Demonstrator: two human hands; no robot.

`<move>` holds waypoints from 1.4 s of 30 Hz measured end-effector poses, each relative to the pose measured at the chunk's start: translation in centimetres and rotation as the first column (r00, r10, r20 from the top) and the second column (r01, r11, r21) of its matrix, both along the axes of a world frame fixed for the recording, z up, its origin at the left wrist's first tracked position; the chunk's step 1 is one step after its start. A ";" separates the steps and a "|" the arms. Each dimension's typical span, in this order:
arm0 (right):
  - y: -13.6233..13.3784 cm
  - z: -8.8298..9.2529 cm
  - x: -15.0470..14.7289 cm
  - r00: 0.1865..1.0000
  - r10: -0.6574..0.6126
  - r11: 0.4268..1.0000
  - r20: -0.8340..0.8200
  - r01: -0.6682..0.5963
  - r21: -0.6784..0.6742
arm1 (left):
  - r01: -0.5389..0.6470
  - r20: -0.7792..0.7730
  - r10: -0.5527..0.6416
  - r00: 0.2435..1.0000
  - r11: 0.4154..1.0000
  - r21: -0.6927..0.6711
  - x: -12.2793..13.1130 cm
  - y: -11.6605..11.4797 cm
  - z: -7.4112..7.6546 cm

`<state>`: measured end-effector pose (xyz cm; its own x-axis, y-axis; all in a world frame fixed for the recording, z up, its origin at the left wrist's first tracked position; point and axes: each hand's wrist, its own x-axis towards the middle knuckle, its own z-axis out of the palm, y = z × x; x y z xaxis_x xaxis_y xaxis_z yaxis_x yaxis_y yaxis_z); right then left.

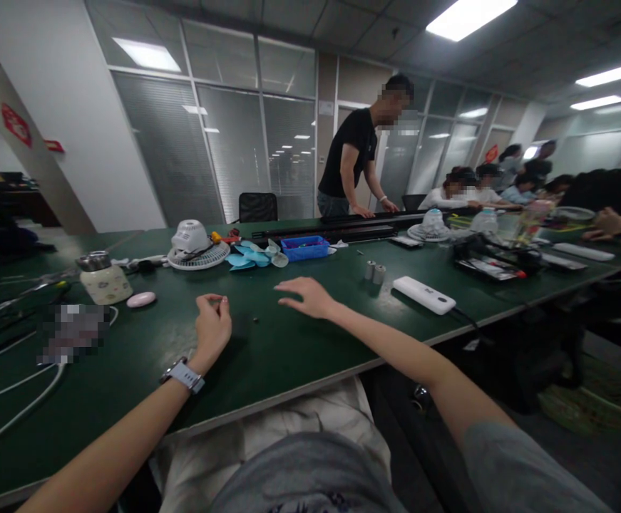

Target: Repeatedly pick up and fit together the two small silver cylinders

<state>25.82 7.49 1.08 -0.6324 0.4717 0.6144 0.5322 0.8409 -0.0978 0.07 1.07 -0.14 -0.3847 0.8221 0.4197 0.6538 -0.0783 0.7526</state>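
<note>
My left hand (212,325) rests on the green table (267,363) with its fingers curled into a loose fist; a watch sits on that wrist. Whether anything is inside the fingers I cannot make out. My right hand (306,295) hovers just above the table with fingers stretched and spread, holding nothing. A tiny dark speck (255,319) lies on the table between the two hands. Beyond my hands lie a white fan housing (197,246), pale blue fan blades (254,256) and a blue tray (304,247).
A white jar with a metal lid (103,276) and a pink oval object (140,299) sit at left, white cables (16,399) nearer. Two small grey cylinders (374,271) and a white power bank (424,294) lie at right. A person in black (353,160) stands across; others sit far right.
</note>
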 end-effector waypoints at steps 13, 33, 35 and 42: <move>-0.3 -1.3 -5.4 0.965 0.079 0.990 0.249 -0.048 -0.130 | 0.057 -0.022 -0.057 0.998 0.998 0.002 0.0 0.0 -0.2; 3.8 1.5 18.0 0.225 -0.958 0.279 -0.179 0.876 -0.392 | 0.081 -0.048 -0.082 0.995 0.996 -0.030 0.2 -0.3 0.3; 3.8 1.4 18.4 0.223 -0.958 0.278 -0.179 0.875 -0.396 | 0.085 -0.050 -0.086 0.995 0.996 -0.029 0.1 -0.2 0.2; 4.0 1.0 18.8 0.240 -0.950 0.302 -0.202 0.872 -0.385 | 0.085 -0.043 -0.086 0.995 0.996 -0.038 0.3 -0.2 0.3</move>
